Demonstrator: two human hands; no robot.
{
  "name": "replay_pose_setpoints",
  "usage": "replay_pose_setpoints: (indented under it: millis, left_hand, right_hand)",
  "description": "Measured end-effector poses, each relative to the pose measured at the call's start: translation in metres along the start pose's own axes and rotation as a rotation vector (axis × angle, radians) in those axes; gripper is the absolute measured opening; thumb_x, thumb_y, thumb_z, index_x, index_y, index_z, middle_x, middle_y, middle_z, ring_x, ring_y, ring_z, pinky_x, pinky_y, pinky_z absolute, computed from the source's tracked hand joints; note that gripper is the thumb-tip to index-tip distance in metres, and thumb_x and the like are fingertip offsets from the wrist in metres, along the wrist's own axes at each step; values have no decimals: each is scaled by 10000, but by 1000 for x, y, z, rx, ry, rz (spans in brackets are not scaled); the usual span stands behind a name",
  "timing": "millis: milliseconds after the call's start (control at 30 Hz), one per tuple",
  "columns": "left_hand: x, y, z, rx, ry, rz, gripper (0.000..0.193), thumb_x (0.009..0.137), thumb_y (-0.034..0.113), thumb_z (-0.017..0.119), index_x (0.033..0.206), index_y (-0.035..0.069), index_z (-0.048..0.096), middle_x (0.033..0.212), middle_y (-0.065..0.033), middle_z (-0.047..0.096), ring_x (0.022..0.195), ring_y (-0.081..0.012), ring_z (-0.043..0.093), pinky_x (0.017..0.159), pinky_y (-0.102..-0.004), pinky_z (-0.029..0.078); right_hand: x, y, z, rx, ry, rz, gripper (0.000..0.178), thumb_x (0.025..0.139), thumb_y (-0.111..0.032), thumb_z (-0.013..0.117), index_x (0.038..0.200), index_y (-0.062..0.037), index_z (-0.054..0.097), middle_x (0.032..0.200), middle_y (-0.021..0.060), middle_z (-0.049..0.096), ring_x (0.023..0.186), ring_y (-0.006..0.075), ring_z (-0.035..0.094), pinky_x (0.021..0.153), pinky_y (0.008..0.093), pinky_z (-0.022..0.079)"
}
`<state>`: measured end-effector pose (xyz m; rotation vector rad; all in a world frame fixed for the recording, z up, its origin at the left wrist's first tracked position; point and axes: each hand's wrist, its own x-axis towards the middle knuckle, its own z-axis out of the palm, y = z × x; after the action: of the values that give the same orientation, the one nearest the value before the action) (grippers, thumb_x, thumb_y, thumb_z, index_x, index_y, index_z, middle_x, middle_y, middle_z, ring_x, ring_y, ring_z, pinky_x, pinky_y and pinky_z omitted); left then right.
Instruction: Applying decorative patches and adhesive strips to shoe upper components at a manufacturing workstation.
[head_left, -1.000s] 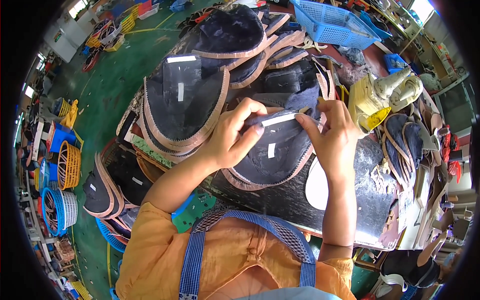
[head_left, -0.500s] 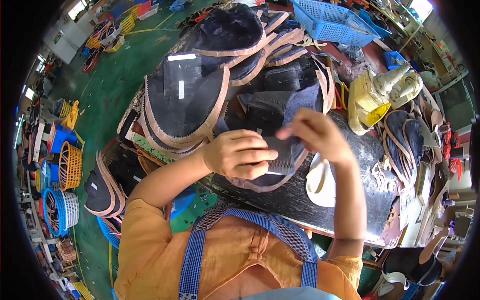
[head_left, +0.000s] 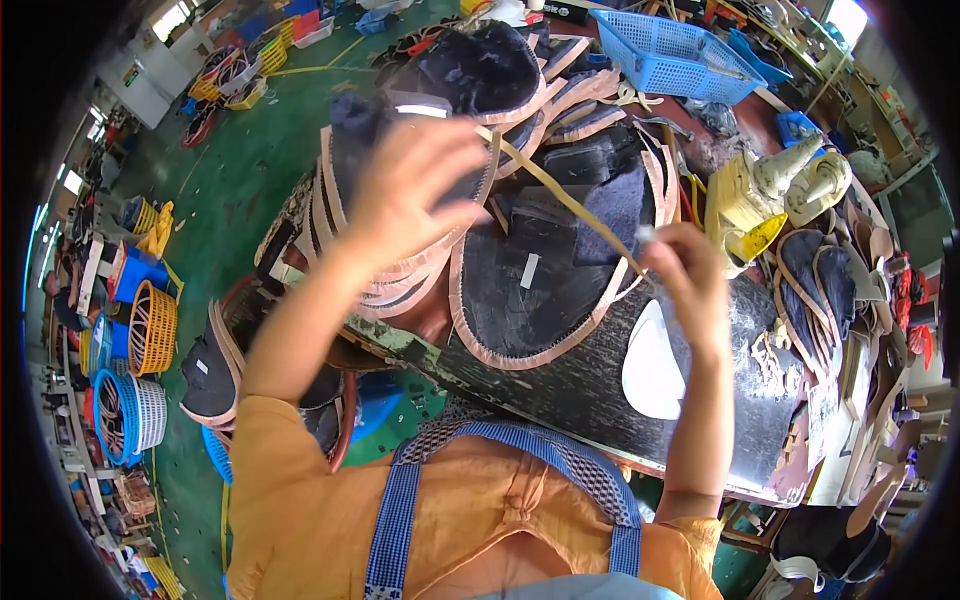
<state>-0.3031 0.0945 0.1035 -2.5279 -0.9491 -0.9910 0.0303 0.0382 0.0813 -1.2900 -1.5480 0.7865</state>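
Observation:
My left hand [head_left: 415,185] is raised over a stack of dark shoe uppers [head_left: 385,270] with pale pink edges; motion blurs it, but its fingers and thumb are apart. My right hand [head_left: 690,285] is closed in a pinch at the lower end of a narrow tan strip [head_left: 565,200], which slants up toward my left fingertips. A tiny white bit shows at the right fingertips, too small to name. Between my hands a dark shoe upper [head_left: 530,315] with a pink stitched edge and a small white label lies flat. Blue fuzzy lining [head_left: 610,215] shows behind it.
A white rounded piece [head_left: 655,365] lies on the worn black work surface [head_left: 740,400]. Cream containers [head_left: 740,205] with a yellow opening stand at right, near more uppers [head_left: 805,280]. A blue basket [head_left: 675,55] is at the back. Another person [head_left: 835,540] is at lower right.
My left hand has lifted off the front upper and moved up and left over the stack. My right hand has moved right and down; the tan strip now stretches across, and the upper lies uncovered.

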Motion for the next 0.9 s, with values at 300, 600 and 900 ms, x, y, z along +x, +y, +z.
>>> replay_pose_setpoints:
  millis: [300, 600, 900]
  left_hand:
    - [-12, 32, 106, -617, -34, -225, 358, 802, 33, 722, 1129, 34, 577, 1172, -120, 624, 1122, -323, 591, 981, -400, 460]
    - [30, 91, 65, -868, -8, -484, 341, 837, 26, 677, 1169, 15, 601, 785, -58, 652, 591, -84, 529, 539, -267, 430]
    - [25, 88, 68, -724, 87, -365, 194, 898, 86, 675, 1054, 14, 585, 775, -92, 650, 629, -149, 622, 579, -293, 476]
  right_hand:
    - [-91, -135, -63, -345, 659, -359, 150, 922, -48, 534, 872, 69, 614, 748, 125, 587, 582, 82, 460, 511, 187, 257]
    - [-2, -34, 33, -43, -15, -193, 63, 931, -11, 610, 960, 36, 639, 817, 61, 680, 750, 82, 620, 701, 230, 506]
    - [-3, -34, 27, -363, 110, -318, 94, 862, -42, 714, 893, 26, 658, 760, 86, 666, 663, 115, 628, 603, 261, 494]
